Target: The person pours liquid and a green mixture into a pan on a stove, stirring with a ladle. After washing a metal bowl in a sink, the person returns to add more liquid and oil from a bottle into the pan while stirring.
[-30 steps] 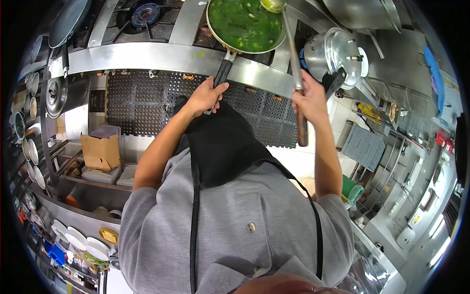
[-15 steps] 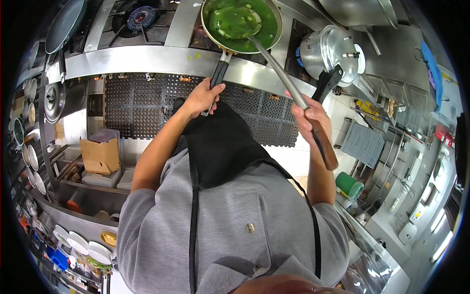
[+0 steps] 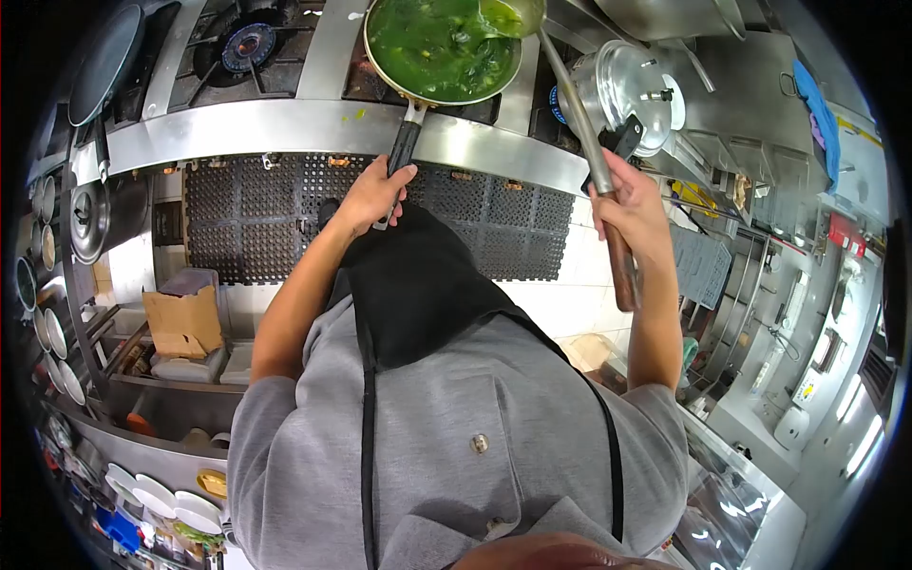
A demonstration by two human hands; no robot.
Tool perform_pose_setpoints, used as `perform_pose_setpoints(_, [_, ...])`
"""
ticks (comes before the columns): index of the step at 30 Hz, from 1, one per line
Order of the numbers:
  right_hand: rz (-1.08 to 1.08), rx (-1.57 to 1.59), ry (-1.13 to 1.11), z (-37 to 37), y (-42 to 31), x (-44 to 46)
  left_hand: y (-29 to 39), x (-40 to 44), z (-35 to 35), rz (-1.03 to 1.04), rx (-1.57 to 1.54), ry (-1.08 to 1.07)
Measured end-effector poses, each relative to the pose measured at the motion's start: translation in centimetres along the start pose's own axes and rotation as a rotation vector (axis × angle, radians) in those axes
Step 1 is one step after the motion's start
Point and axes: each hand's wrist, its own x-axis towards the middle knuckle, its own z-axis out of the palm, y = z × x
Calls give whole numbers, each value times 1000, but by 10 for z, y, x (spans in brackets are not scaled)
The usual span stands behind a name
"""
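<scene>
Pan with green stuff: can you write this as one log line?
left hand: grips pan handle | pan: over stove, holds green food | right hand: grips ladle | ladle bowl: at pan's right edge

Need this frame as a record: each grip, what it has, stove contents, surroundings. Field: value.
Left grip: closed around the pan handle
Right grip: closed around the ladle
Pan: on the stove, holding green food
Ladle bowl: at the pan's right side
Right of pan: lidded metal pot
Left of pan: burner, then dark pan
Worn: black apron, grey shirt
</scene>
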Motion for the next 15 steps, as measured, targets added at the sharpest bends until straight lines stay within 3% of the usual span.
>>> perform_pose_setpoints(5, [-50, -276, -21, 18, 37, 50, -5, 3, -1, -8, -17, -7])
perform_pose_setpoints(9, [-39, 31, -170, 58, 62, 61, -4, 3, -1, -5, -21, -16])
perform_pose_setpoints(11, [-5, 406, -241, 76, 68, 56, -2, 2, -1, -6, -9, -20])
perform_pose_setpoints(15, [56, 740, -413, 52, 69, 47, -6, 3, -1, 4, 19, -15])
